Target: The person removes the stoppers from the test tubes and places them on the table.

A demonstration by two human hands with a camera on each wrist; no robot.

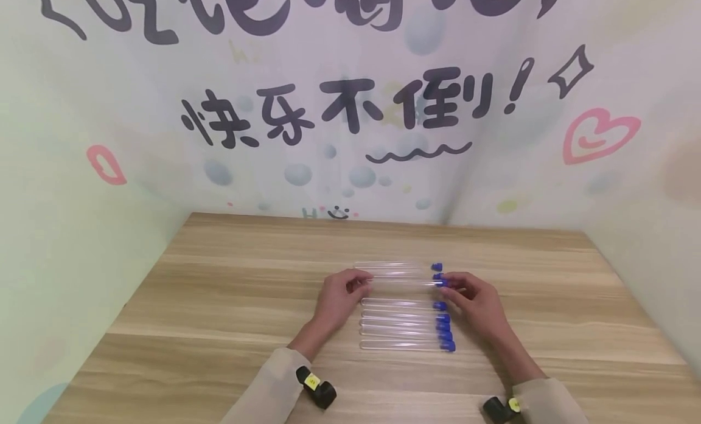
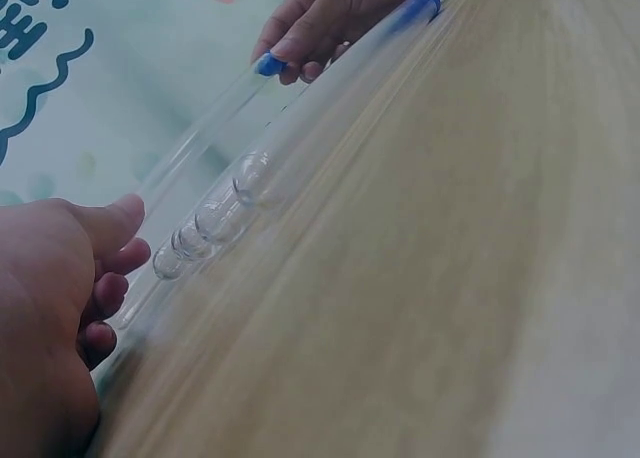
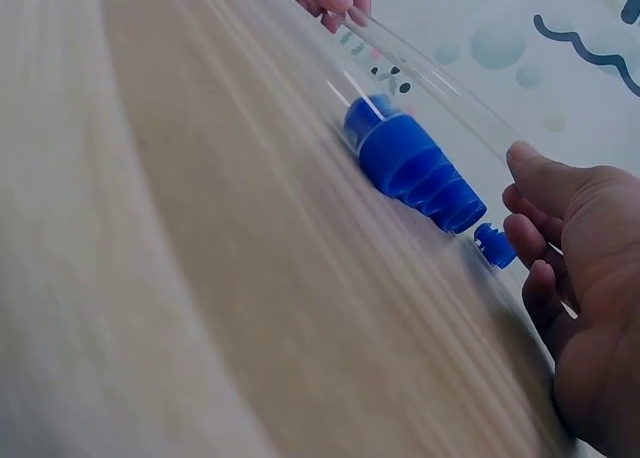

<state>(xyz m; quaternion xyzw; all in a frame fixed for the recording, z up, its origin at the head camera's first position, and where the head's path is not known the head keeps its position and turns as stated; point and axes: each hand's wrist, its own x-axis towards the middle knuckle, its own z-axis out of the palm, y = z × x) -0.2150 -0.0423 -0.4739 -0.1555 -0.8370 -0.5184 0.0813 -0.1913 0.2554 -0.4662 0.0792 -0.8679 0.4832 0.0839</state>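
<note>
A clear test tube (image 1: 402,283) is held level just above the table between both hands. My left hand (image 1: 335,297) pinches its rounded end with thumb and fingertips. At the other end, my right hand (image 1: 481,303) pinches the blue cap (image 2: 268,65), which sits at the tube's mouth. Nearer me lie several capped tubes (image 1: 402,345) in a row, their blue caps (image 3: 405,158) all to the right. Behind the held tube lies a clear tube (image 1: 386,265) with a small blue cap (image 1: 437,266) apart from its right end.
The wood-grain table (image 1: 219,278) meets a printed cloth backdrop (image 1: 274,187) at its far edge, with pale side walls left and right. Black wrist cameras (image 1: 317,387) are strapped over both beige sleeves.
</note>
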